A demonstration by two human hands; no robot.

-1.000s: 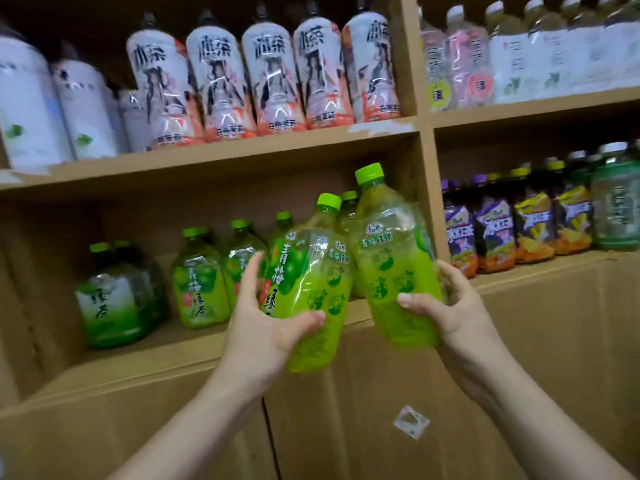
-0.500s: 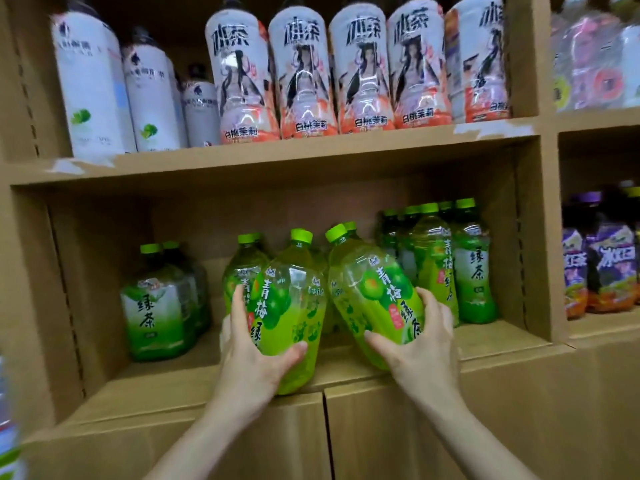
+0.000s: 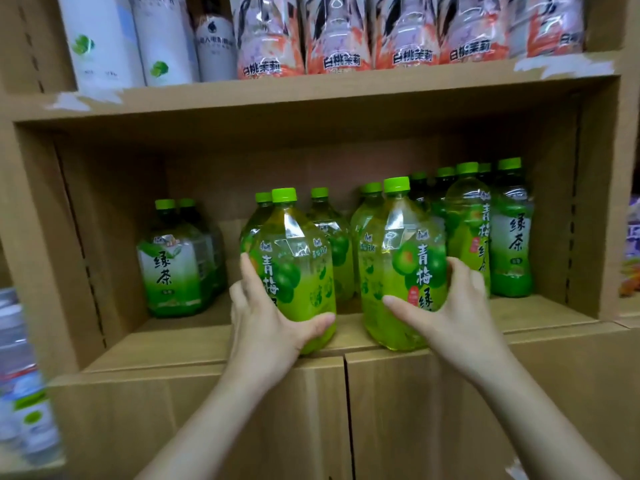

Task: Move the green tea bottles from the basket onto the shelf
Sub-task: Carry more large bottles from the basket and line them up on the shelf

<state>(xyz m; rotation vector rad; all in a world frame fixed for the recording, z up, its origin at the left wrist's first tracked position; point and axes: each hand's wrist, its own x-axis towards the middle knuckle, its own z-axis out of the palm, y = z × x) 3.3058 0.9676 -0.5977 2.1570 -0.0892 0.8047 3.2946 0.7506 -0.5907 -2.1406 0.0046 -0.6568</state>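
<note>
My left hand grips a green tea bottle with a green cap, standing upright at the front edge of the wooden shelf. My right hand grips a second green tea bottle the same way, just to the right. Both bottles touch the shelf board. Behind them stand more green-capped bottles in rows. The basket is out of view.
A squat green tea bottle stands at the shelf's left. The shelf above holds white bottles and pink-labelled bottles. Cabinet doors lie below. Blurred bottles show at the far left edge.
Both hands have carried their bottles from tilted in front of the shelf to upright on its front edge. The view has come closer to the shelf.
</note>
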